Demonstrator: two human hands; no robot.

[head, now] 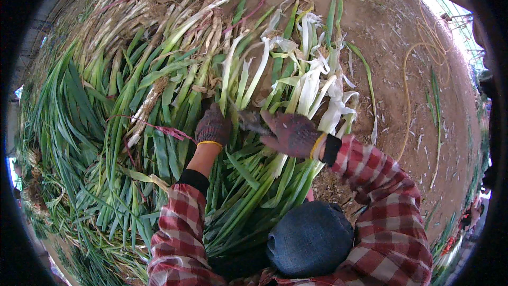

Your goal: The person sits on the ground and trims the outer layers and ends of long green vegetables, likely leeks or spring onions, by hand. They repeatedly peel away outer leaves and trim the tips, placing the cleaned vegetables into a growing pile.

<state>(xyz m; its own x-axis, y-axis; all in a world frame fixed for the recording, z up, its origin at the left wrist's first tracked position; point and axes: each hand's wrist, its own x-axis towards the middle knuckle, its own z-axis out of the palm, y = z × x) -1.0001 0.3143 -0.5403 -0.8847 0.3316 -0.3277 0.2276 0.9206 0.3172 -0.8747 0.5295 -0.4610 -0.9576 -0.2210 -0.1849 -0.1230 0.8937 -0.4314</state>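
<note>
My left hand (213, 126), in a dark knit glove with a yellow cuff edge, is closed at the lower end of a pale stalk of a large green onion (229, 69). The stalk points away from me. To its right, my right hand (291, 134), in a matching glove, is blurred, with its thumb apart from the fingers. A grey, smeared shape (252, 122) lies at its fingertips; I cannot tell what it is. Just beyond the right hand are peeled green onions (311, 87) with white shafts and loose skins. Green leaves (242, 178) spread beneath both hands.
Unpeeled green onions (119, 28) with roots and dry skins lie at the upper left. Pink-red twine (172, 132) crosses leaves by my left wrist. My denim-covered knee (311, 238) is below. A yellowish cord (406, 87) curls over the dirt floor (389, 107), which has scattered scraps.
</note>
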